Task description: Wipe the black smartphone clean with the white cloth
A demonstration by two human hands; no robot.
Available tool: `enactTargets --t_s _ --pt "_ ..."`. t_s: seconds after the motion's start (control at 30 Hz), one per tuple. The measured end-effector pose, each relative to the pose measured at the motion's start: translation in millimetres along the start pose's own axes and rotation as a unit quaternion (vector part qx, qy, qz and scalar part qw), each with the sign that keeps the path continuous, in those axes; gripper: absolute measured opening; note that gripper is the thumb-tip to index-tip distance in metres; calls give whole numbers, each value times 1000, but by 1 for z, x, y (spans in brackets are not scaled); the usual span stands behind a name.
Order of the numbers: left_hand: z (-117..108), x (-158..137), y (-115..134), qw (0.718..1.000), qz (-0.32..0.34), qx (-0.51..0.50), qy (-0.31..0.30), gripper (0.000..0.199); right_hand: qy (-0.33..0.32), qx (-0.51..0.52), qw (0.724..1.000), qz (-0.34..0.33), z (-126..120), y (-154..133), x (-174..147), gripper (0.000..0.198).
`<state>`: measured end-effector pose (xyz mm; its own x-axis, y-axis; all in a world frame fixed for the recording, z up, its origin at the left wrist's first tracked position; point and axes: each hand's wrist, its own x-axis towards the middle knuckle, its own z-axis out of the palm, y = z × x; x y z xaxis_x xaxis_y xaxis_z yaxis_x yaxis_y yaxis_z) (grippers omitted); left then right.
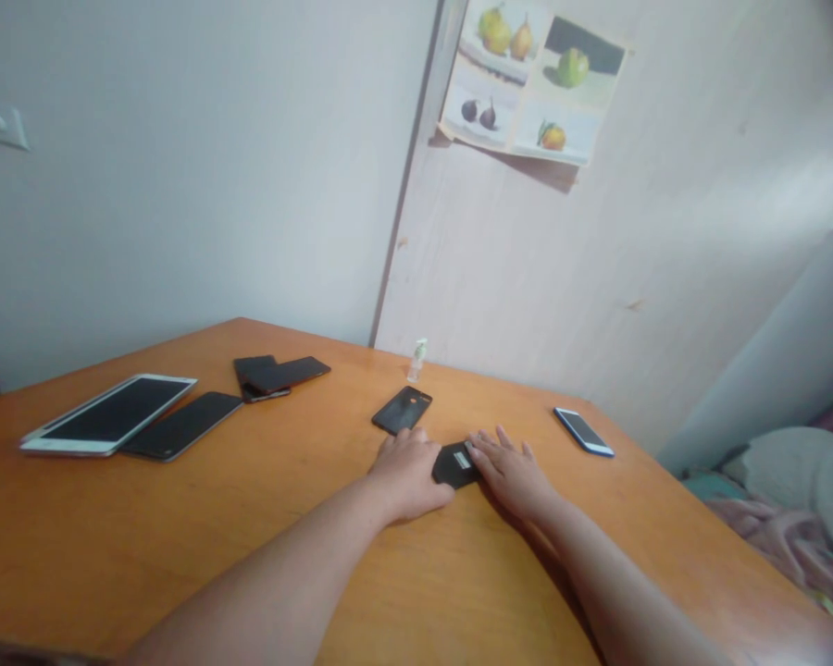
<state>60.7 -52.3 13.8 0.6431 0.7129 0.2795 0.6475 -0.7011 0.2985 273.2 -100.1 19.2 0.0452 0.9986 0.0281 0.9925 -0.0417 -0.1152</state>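
Observation:
A dark, flat phone-like device (456, 465) with a small white label lies between my hands over the table. My left hand (408, 470) grips its left end, thumb along the near edge and fingers bent on the far side. Over its right end rests my right hand (510, 470), fingers stretched out and spread. Both hands cover part of the device, so its full outline is hidden. Just beyond my left fingers is a black phone case (403, 410) with a round hole and a camera cutout.
A small clear spray bottle (417, 361) stands behind the case on the wooden table (305, 518). At left lie a white tablet (111, 413), a black phone (184, 426) and overlapping dark phones (284, 373). A white-fronted phone (583, 432) lies at right. Walls border the back.

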Motion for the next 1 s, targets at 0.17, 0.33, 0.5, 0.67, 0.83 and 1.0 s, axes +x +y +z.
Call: enactTargets --t_s 0.17,0.33,0.5,0.67,0.83,1.0 --pt "0 0 1 1000 -10 -9 6 46 -9 18 1000 9 -1 -4 -3 56" --pt "3 1 -1 999 -28 -43 14 66 -45 63 985 -155 -3 -37 -15 55" --pt "3 2 -2 998 -44 -46 4 91 -13 48 999 4 2 -3 3 57" --pt "4 2 -3 997 -43 -57 6 96 -23 48 998 -22 2 -9 -4 58" --pt "5 1 -5 997 -31 -65 12 87 -69 65 985 -146 -3 -35 -17 56" --pt "7 2 -7 999 -22 -49 9 89 -42 3 999 23 -6 1 -7 58"
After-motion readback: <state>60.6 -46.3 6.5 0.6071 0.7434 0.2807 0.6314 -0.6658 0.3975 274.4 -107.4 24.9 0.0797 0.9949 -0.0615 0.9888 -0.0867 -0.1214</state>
